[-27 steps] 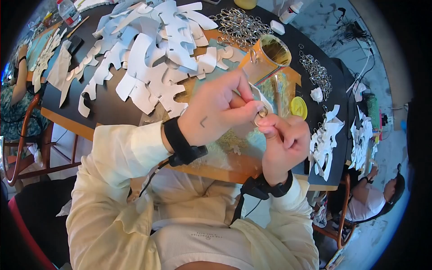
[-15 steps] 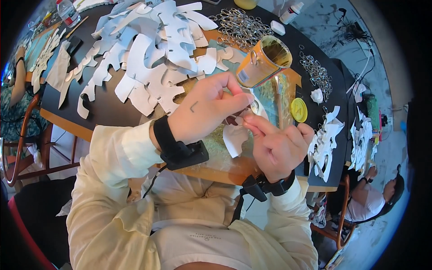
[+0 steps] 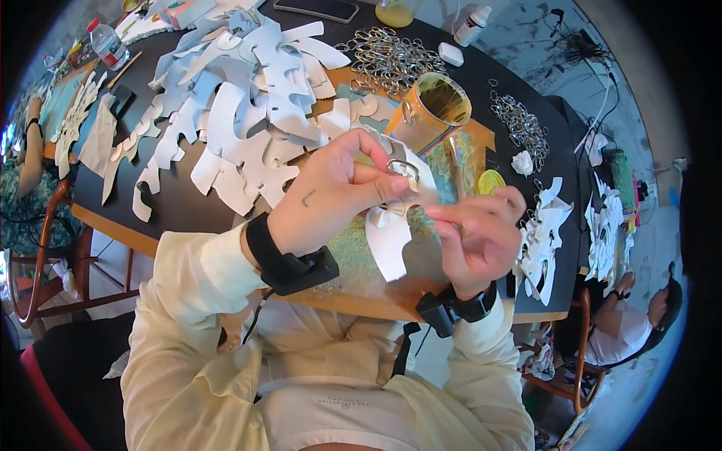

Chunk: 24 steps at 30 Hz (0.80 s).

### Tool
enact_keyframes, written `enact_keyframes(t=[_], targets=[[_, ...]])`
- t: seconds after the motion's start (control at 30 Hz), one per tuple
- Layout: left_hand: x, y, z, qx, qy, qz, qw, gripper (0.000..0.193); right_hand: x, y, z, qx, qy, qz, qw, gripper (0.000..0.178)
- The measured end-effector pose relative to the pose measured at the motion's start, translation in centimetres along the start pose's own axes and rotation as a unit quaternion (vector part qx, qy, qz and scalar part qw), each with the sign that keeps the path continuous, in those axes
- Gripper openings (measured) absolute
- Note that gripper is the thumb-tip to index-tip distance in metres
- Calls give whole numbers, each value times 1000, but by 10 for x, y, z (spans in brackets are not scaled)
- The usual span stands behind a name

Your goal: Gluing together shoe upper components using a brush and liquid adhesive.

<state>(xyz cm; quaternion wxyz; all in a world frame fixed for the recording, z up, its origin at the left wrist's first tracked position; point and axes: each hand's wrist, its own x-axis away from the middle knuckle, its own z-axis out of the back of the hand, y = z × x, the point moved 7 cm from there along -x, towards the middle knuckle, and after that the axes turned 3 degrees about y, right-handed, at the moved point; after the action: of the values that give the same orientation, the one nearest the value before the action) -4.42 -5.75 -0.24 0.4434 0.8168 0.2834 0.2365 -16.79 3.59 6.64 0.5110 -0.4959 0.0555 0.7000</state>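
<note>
My left hand (image 3: 335, 180) pinches a white cut-out piece (image 3: 387, 244) between thumb and bent index finger. Against that piece, at the fingertips, sits an oval metal ring (image 3: 406, 164); a narrow part of the piece seems to pass by it, but the fingers hide how they join. The piece's wide lower end hangs below my thumb. Just to its right, my right hand (image 3: 481, 240) is held apart from the piece, with index finger and thumb loosely bent and nothing visible between them. Both hands are above the worn cutting mat (image 3: 338, 252).
White cut-outs (image 3: 256, 120) form a heap at left. Metal rings (image 3: 391, 60) lie at the back, others (image 3: 519, 128) at right. Beyond my hands stands a yellow can (image 3: 429, 113), with a yellow lid (image 3: 491, 183) nearby. More finished-looking pieces (image 3: 545, 233) lie at right; another person (image 3: 617, 331) sits beyond.
My right hand has drawn away from the piece, its fingertips now apart from it. My left hand has shifted slightly down-left and the ring shows more plainly. The whole view has shifted a little.
</note>
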Motion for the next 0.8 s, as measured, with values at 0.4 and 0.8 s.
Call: enact_keyframes(t=[0.4,0.8], targets=[[-6,-10,-4,-61,3,-61,996,26,-7,-14,-9,248,9,64,966,23],[-4,-24,-7,54,39,103,992,16,13,34,-26,-171,43,-198,964,14]])
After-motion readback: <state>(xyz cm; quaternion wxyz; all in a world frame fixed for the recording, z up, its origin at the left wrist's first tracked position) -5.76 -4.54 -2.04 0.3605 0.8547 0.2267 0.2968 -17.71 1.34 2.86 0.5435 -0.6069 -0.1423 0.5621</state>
